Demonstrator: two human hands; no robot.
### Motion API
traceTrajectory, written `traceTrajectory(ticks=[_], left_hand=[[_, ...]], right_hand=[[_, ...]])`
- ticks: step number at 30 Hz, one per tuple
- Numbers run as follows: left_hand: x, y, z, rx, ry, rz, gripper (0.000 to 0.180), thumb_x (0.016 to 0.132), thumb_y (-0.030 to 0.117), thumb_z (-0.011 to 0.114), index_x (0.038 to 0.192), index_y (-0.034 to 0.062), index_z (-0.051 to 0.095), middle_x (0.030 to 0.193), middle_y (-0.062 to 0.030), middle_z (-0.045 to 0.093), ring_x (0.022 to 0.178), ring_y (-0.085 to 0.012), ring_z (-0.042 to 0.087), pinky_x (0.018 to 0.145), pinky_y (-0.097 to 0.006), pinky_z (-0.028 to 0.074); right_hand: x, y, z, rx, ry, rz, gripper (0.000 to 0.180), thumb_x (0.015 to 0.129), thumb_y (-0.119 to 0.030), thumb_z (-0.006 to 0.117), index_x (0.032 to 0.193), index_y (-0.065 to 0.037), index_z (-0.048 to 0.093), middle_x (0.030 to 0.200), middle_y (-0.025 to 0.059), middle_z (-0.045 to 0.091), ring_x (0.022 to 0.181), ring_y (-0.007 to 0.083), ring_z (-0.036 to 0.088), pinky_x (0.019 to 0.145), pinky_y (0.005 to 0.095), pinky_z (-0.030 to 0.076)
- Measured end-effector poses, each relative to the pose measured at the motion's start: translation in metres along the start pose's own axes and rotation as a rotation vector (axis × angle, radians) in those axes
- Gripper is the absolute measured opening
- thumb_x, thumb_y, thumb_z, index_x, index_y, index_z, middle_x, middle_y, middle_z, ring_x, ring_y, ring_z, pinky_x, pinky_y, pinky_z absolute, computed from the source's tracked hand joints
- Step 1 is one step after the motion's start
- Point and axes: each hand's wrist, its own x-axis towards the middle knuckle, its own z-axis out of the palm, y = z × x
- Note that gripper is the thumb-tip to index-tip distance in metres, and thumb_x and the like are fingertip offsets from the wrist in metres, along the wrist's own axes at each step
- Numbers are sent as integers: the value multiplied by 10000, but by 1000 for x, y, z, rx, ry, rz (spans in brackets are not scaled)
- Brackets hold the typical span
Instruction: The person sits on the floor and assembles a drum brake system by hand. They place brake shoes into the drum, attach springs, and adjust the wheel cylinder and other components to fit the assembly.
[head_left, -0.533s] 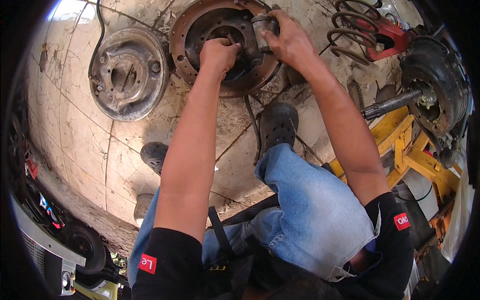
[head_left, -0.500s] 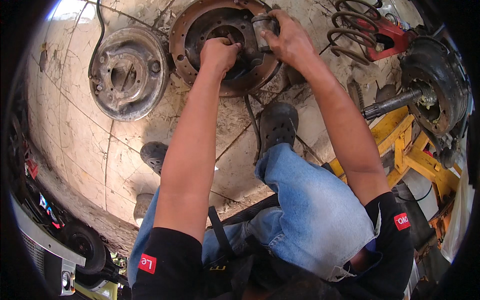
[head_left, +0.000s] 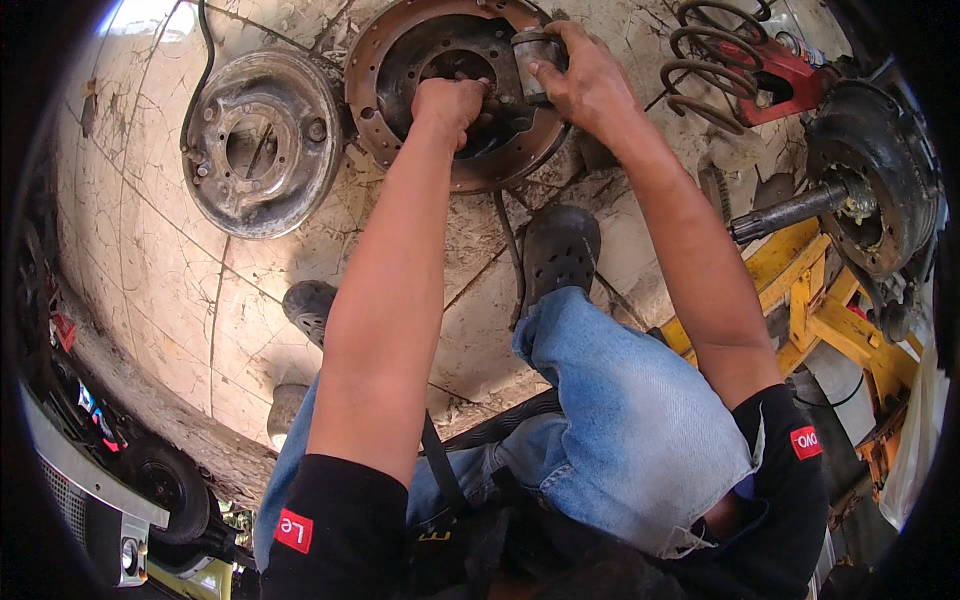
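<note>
A round rusty brake backing plate with curved brake shoes (head_left: 365,110) lies on the floor ahead of me. My right hand (head_left: 592,85) grips a short grey metal cylinder (head_left: 533,60) at the plate's right side, the thumb and fingers around it. Over the plate's centre hole is my left hand (head_left: 447,103), its fingers curled closed. What those fingers hold, if anything, is hidden. A second, bare metal backing plate (head_left: 312,165) lies to the left, with a black hose (head_left: 207,45) beside it.
At the right are a coil spring (head_left: 690,60), a red stand (head_left: 790,85), a hub with a splined shaft (head_left: 790,210) and a yellow metal frame (head_left: 810,300). My dark clogs (head_left: 560,250) rest on the tiled floor (head_left: 190,300), close below the plate.
My left hand has turned and shifted slightly right over the centre hole. The right hand stays on the cylinder. The whole view has shifted a little.
</note>
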Motion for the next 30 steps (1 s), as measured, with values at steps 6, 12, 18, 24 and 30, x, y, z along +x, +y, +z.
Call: traceTrajectory(ticks=[6, 12, 18, 24, 30], left_hand=[[-21, -1, -6, -93, -20, 150, 195, 894, 183, 659, 981, 9, 663, 737, -45, 619, 555, -107, 526, 486, -270, 406], [-34, -12, -9, -236, -4, 282, 347, 874, 266, 710, 1134, 43, 655, 832, -13, 652, 677, -114, 545, 572, -270, 408], [-25, -8, 8, -350, 96, 432, 265, 828, 176, 745, 998, -14, 672, 866, -59, 684, 724, -112, 596, 657, -264, 482], [-10, -7, 10, -324, 108, 457, 299, 807, 180, 768, 997, -29, 670, 881, -90, 693, 764, -125, 623, 684, -280, 496], [-7, -16, 13, -271, 116, 500, 288, 827, 217, 744, 984, -15, 677, 907, -100, 704, 795, -146, 641, 727, -297, 507]], right_hand=[[0, 3, -1, 21, 19, -60, 477, 856, -243, 633, 1256, -24, 494, 1034, 299, 612, 1040, 473, 551, 897, 502, 451], [1, 1, -2, 25, 20, -17, 475, 872, -272, 619, 1265, -36, 495, 1080, 311, 591, 1052, 478, 547, 907, 509, 449], [-3, 1, 1, 9, 27, -23, 479, 880, -301, 603, 1285, -72, 491, 1174, 272, 567, 1077, 466, 544, 932, 501, 449], [3, -14, 2, -213, 21, -83, 498, 874, -253, 584, 1323, -90, 444, 1236, 229, 552, 1112, 443, 542, 946, 501, 452], [85, 7, 31, -57, 320, -440, 371, 909, -265, 512, 1162, -1, 574, 988, 211, 652, 900, 344, 623, 839, 420, 495]])
